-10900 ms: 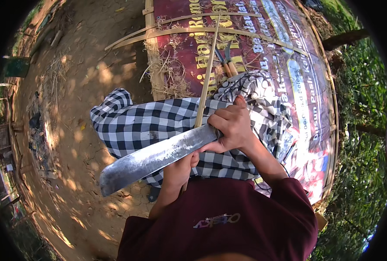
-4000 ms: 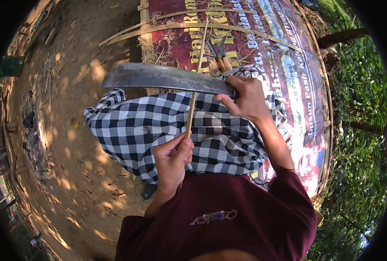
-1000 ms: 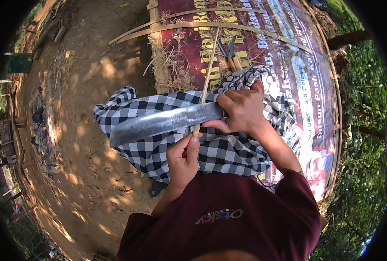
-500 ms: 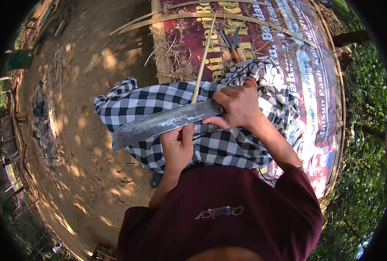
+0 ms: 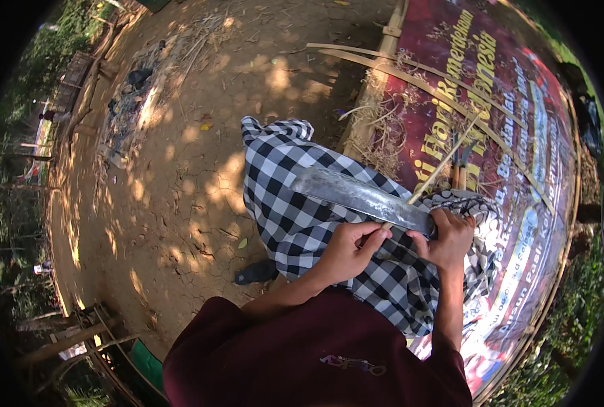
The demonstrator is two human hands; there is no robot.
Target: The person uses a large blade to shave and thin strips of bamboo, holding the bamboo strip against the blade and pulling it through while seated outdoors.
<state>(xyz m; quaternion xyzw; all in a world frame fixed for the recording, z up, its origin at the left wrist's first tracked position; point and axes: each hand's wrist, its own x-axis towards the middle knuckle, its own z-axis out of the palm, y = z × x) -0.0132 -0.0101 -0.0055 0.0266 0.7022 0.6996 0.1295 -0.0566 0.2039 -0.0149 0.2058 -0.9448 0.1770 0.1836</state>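
Note:
My right hand (image 5: 449, 239) grips the handle of a long, broad machete (image 5: 359, 197) whose grey blade points left across my lap. My left hand (image 5: 351, 249) pinches the near end of a thin bamboo strip (image 5: 443, 165), which runs up and to the right from under the blade. Both hands rest over a black-and-white checked cloth (image 5: 295, 203) that covers my legs. The blade lies across the strip just above my left hand.
A red printed banner (image 5: 519, 136) lies on the ground to the right, with long bamboo slats (image 5: 410, 74) and dry shavings (image 5: 383, 132) on it. Two wooden-handled tools (image 5: 459, 173) lie on it. Bare dirt (image 5: 180, 169) spreads left; ash pile (image 5: 129, 108) far left.
The view has swung so my lap sits further right. The machete blade has tilted, its tip now pointing up-left, and my two hands have drawn closer together on the strip.

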